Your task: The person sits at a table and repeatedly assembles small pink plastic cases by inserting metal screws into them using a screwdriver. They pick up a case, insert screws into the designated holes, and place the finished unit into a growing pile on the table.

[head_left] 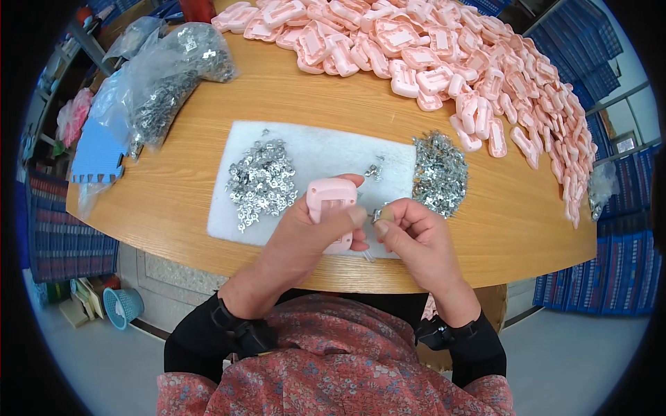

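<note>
My left hand (310, 223) is wrapped round a pink plastic housing (331, 188) with a rectangular recess, its thumb lying across the front. Close to its right side, my right hand (418, 234) pinches a small metal clip (377, 214) between thumb and fingertips. Both hands are over a white foam sheet (329, 142). On the sheet's left part lies a heap of small silvery metal pieces (262, 184). A few loose metal pieces (375, 168) lie beyond the hands. Against the sheet's right edge is a second heap of shiny metal clips (441, 173).
A large pile of pink plastic housings (416, 52) covers the table's far side and right. Plastic bags of metal parts (163, 104) lie at the far left beside a blue foam mat (97, 152). Blue bins (596, 270) stand beyond the wooden table (187, 180).
</note>
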Motion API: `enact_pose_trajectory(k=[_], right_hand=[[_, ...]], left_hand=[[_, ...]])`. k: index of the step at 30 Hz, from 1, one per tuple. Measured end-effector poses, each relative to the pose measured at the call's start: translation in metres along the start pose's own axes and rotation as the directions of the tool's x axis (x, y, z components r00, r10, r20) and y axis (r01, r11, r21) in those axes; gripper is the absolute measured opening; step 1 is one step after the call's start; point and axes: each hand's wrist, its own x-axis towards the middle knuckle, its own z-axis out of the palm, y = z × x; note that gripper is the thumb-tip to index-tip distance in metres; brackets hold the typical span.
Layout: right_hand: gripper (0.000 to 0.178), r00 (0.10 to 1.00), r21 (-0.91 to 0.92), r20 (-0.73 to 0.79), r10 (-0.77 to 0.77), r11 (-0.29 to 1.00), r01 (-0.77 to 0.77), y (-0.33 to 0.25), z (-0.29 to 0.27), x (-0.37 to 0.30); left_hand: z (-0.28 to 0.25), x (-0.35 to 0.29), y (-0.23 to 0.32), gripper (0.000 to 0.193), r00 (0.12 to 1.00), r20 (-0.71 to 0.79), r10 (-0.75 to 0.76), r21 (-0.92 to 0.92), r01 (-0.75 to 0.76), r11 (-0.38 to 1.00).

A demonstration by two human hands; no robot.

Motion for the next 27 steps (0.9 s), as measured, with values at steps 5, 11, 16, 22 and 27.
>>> enact_pose_trajectory(k=[5, 11, 16, 22, 27], right_hand=[[0.008, 0.88, -0.59, 0.172, -0.443, 0.669, 0.452, -0.023, 0.0, 0.006], [0.009, 0.793, -0.696, 0.329, -0.512, 0.436, 0.57, -0.025, 0.004, 0.016], [0.009, 0.822, -0.776, 0.35, -0.45, 0.352, 0.523, -0.028, 0.007, 0.016], [0.011, 0.895, -0.829, 0.299, -0.33, 0.375, 0.415, -0.033, 0.01, 0.015], [0.021, 0.953, -0.753, 0.193, -0.235, 0.587, 0.297, -0.042, 0.006, 0.014]], left_hand=[[-0.013, 0.001, -0.004, 0.056, 0.975, 0.151, -0.162, -0.259, 0.198, 0.946], [-0.009, 0.001, -0.005, 0.058, 0.958, 0.134, -0.255, -0.148, 0.274, 0.95], [-0.009, 0.0, -0.012, 0.058, 0.957, 0.123, -0.262, -0.086, 0.273, 0.958], [-0.013, 0.003, -0.017, 0.058, 0.942, 0.169, -0.289, -0.035, 0.299, 0.954], [-0.015, 0.001, -0.014, 0.059, 0.94, 0.196, -0.279, -0.098, 0.302, 0.948]])
